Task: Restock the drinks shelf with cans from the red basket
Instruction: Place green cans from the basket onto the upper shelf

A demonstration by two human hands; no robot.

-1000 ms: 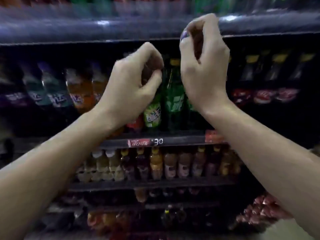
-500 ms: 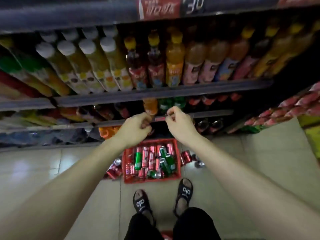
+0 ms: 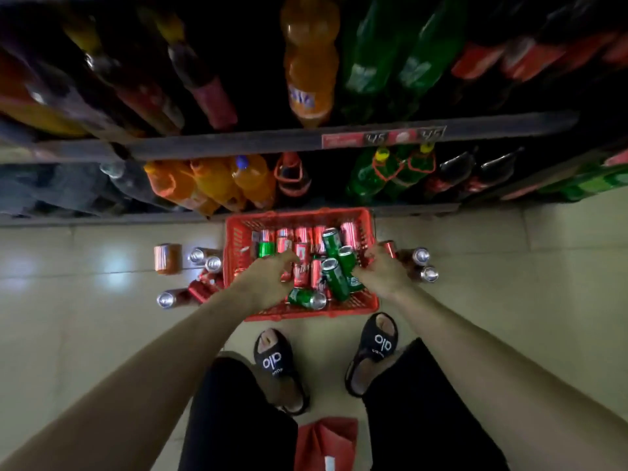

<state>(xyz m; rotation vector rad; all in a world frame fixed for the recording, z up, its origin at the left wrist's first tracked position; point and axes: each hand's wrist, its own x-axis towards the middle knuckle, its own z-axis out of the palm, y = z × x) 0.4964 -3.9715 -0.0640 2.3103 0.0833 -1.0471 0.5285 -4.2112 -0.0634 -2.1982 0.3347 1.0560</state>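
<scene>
Both hands have dropped from the drinks shelf (image 3: 306,139) to the red plastic basket (image 3: 368,302) on the floor below it — left hand (image 3: 263,283) and right hand (image 3: 380,273) apart, fingers loosely curled over its red and green cans (image 3: 334,278), gripping nothing yet — so another pick-up seems to be starting.

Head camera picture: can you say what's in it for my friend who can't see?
Two bare hands, left hand and right hand, reach into a red basket of red and green cans on the floor, below shelves of drink bottles.

Price tags (image 3: 404,137) on the shelf edge (image 3: 238,144) read "45" twice — both black slippers (image 3: 273,360) carry the white mark "alo"; can lettering is too blurred to read
</scene>
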